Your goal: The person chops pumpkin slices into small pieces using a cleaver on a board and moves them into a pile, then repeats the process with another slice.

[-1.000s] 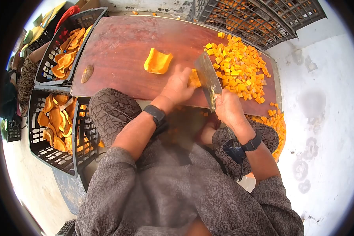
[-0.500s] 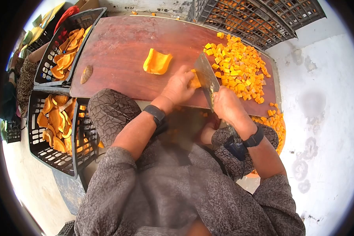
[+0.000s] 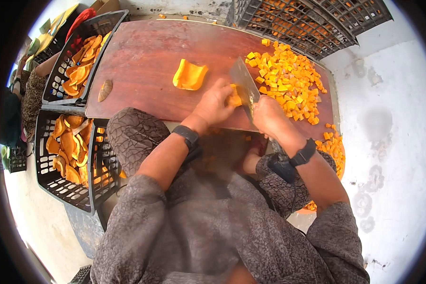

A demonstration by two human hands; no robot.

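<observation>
Your right grip [image 3: 271, 116] holds the cleaver [image 3: 245, 81] just beside the chunk [image 3: 234, 98] in your left grip [image 3: 214, 105]; cubes [image 3: 288, 85] lie heaped rightward on the bench [image 3: 142, 61].

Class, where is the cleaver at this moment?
The cleaver is in the right hand, just right of centre in the head view's upper half, between the orange piece in the left hand and the cubes.
</observation>
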